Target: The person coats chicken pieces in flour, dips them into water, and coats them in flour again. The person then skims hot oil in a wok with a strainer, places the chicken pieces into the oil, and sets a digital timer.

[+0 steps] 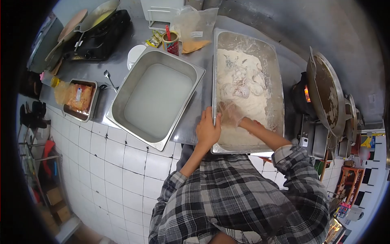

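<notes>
The left hand (208, 131) clamps the rim of a rectangular silver metal pan (279, 87) of white powdery flour (260, 106); pale coated lumps (241, 90) lie beyond the blurred, clear-gloved right hand (230, 114), finger state unclear, whose fast sweep could fling flour out.

Hand (232, 115) in tray (279, 81) of floured pieces (242, 83)

we see a pan (100, 17) on a black stove (106, 34), and a fork (107, 75) lying on the counter (196, 95). near the counter's edge, we have a small tray (76, 114) with a wrapped food package (79, 98). an open tin (171, 45) stands beside a clear plastic bag (197, 26).
</notes>
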Demonstrator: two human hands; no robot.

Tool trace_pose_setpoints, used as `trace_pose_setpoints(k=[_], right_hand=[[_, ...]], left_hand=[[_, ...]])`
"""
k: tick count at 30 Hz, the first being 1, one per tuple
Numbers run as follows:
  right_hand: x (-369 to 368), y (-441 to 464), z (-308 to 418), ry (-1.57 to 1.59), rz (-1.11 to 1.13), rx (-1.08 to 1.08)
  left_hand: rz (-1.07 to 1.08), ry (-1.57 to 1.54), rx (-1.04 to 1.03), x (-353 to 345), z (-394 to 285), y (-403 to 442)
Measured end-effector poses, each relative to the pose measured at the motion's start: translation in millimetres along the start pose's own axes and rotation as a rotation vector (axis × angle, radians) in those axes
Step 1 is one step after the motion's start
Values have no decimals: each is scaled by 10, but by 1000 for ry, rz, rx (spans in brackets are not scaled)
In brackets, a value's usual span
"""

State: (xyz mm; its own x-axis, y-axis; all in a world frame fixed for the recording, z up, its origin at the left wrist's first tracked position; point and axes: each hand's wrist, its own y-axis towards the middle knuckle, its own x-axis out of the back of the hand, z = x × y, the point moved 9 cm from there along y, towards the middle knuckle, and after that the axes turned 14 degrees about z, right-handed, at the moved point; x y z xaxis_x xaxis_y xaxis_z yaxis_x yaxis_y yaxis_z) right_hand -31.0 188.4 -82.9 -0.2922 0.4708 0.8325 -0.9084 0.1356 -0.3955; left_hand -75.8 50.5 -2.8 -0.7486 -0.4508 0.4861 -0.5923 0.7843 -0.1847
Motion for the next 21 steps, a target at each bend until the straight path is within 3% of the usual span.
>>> trace_pose_setpoints(k=[2, 5, 8, 11, 14, 17, 20, 21], right_hand=[[-82, -62, -86, -111, 13, 134], [-6, -17, -256, -32, -31, 7], [218, 28, -131, -240, 128, -262], [-170, 308, -450, -457, 100, -92], [-317, 347, -529, -783, -94, -145], [-22, 295, -290, -570, -403, 53], [114, 259, -188, -505, -358, 88], [20, 322, -315, -258, -386, 143]], left_hand=[[11, 7, -8, -12, -5, 7], [-27, -11, -48, 3, -38, 1], [-47, 19, -48, 3, -46, -7], [54, -51, 39, 6, -49, 6], [55, -105, 13, 28, -86, 18], [60, -140, 29, -1, -50, 42], [21, -93, 40, 12, -38, 39], [11, -88, 20, 15, -37, 40]])
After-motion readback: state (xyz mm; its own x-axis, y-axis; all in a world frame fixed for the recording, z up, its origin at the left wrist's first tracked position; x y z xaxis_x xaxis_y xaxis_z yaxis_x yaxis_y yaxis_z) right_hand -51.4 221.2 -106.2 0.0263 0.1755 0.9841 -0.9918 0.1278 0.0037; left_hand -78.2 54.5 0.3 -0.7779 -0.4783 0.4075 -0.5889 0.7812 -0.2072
